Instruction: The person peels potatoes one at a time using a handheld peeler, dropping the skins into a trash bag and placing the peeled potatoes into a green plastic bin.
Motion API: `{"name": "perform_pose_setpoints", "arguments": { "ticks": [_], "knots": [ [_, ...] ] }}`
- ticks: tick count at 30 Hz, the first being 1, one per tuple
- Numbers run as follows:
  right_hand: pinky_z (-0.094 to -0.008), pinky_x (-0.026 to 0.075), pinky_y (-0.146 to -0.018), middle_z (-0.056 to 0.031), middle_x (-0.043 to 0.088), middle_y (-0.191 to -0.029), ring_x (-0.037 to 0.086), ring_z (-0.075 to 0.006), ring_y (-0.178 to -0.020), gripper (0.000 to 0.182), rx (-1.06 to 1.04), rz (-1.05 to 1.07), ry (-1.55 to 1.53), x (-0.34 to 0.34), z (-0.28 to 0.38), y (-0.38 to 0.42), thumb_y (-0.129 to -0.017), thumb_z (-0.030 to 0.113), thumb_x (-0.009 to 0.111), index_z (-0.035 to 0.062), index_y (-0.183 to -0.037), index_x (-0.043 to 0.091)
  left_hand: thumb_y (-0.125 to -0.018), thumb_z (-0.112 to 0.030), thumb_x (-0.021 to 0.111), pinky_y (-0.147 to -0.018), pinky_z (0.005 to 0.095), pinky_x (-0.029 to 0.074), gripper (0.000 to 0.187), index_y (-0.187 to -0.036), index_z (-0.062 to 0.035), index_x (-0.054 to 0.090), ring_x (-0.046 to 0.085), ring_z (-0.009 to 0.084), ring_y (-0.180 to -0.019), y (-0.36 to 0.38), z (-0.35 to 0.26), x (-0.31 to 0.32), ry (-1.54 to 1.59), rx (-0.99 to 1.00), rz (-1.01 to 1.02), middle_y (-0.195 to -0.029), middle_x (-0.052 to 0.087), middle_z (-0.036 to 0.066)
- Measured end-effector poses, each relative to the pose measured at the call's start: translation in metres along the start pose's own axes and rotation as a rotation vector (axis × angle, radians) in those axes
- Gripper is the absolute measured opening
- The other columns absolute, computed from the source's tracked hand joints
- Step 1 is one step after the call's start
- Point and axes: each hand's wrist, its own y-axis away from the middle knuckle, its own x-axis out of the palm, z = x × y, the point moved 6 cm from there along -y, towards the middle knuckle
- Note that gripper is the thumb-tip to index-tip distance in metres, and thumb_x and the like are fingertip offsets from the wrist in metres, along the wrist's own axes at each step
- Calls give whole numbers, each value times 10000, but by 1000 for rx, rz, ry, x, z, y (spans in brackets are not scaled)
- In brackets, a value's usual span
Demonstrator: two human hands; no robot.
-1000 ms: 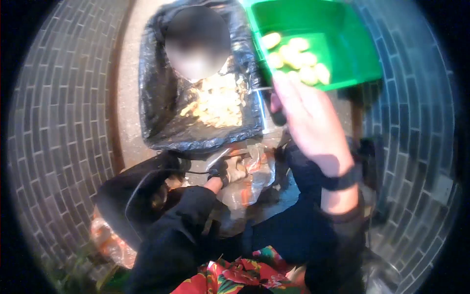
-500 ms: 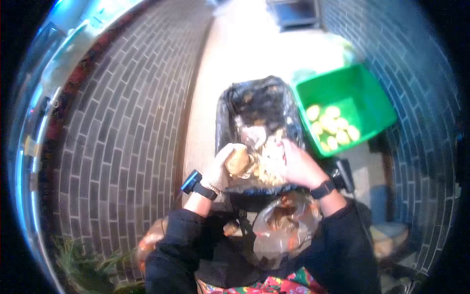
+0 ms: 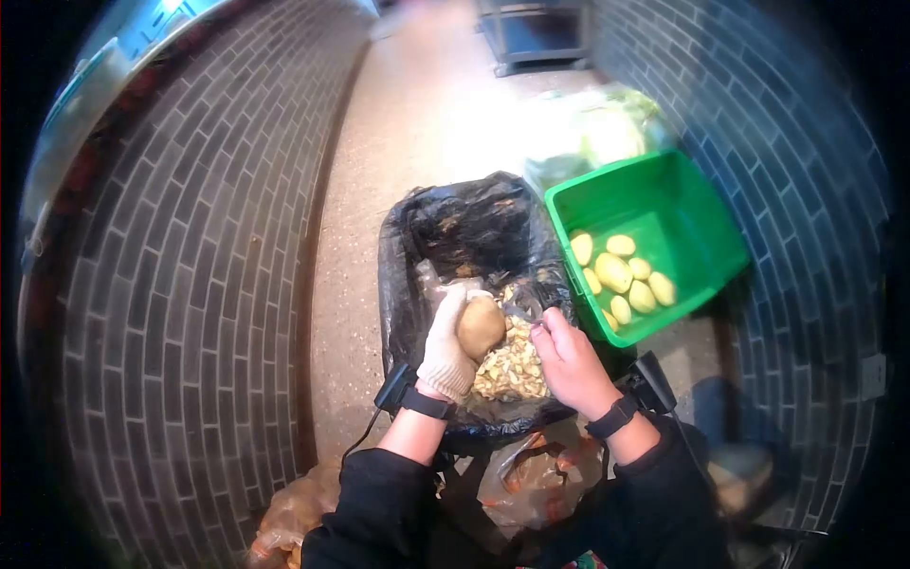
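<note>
My left hand (image 3: 445, 353), in a white knitted glove, is wrapped round a brown unpeeled potato (image 3: 482, 326). The bare right hand (image 3: 573, 368) is closed on a peeler (image 3: 524, 304), whose dark head shows just right of the potato. Both hands are over a bin lined with a black plastic bag (image 3: 400, 248). Below them, a heap of pale peelings (image 3: 512, 372) lies inside the bag. To the right stands a green plastic crate (image 3: 697, 228) with several peeled yellow potatoes (image 3: 614, 272) in it.
Clear plastic bags (image 3: 545, 484) lie near my legs, and another bag (image 3: 299, 512) sits at lower left. Behind the crate is a bagged leafy vegetable (image 3: 611, 133). A dark wheeled cart (image 3: 540, 38) stands farther off. Brick walls (image 3: 218, 218) flank both sides.
The view has shifted, with bin and crate now lower in the picture. My left hand has tilted the potato towards the right hand, and the peeler now shows more clearly.
</note>
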Motion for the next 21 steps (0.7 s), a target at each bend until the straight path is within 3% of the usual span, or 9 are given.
{"name": "perform_pose_setpoints", "arguments": {
  "ticks": [4,6,7,14,16,21],
  "knots": [
    [-535,442,-689,-267,616,-814,607,-465,-804,256,-25,12,44,20,1,-9,-1013,230,469,3,-903,512,-1038,-350,485,-886,324,530,363,-1129,-40,651,666,198,-969,-25,3,-22,-81,105,64,-1073,701,96],
    [-556,443,-672,-267,616,-759,609,-474,-753,237,-76,-63,129,21,6,-12,-1005,216,466,9,-907,527,-1037,-361,485,-872,323,531,365,-1141,-47,642,661,183,-965,-26,-12,-20,-297,305,45,-1077,697,91],
    [-556,443,-672,-267,616,-759,609,-474,-753,237,-73,-62,127,22,7,-14,-1005,216,466,9,-907,527,-1001,-192,605,-947,288,482,260,-1166,-3,670,617,139,-1039,-23,-17,-21,-268,271,114,-1125,675,71],
    [-539,468,-659,-278,612,-737,616,-471,-729,221,-39,-25,221,36,13,-11,-995,174,472,-16,-906,541,-967,-127,640,-889,268,490,218,-1121,15,701,620,116,-972,-5,-25,-18,-349,306,10,-1076,692,62],
    [-553,487,-680,-283,624,-731,629,-474,-731,245,-6,-23,229,40,14,-8,-989,197,475,-17,-898,553,-954,-116,653,-864,259,493,191,-1078,15,716,626,110,-928,7,-40,-7,-595,545,-30,-1021,708,53],
    [-548,487,-668,-284,621,-729,631,-468,-726,237,20,-4,210,47,12,-6,-982,180,489,-34,-904,552,-945,-125,665,-856,262,489,181,-1050,9,727,629,117,-916,3,-36,-14,-634,597,-124,-993,717,53]
  ]
}}
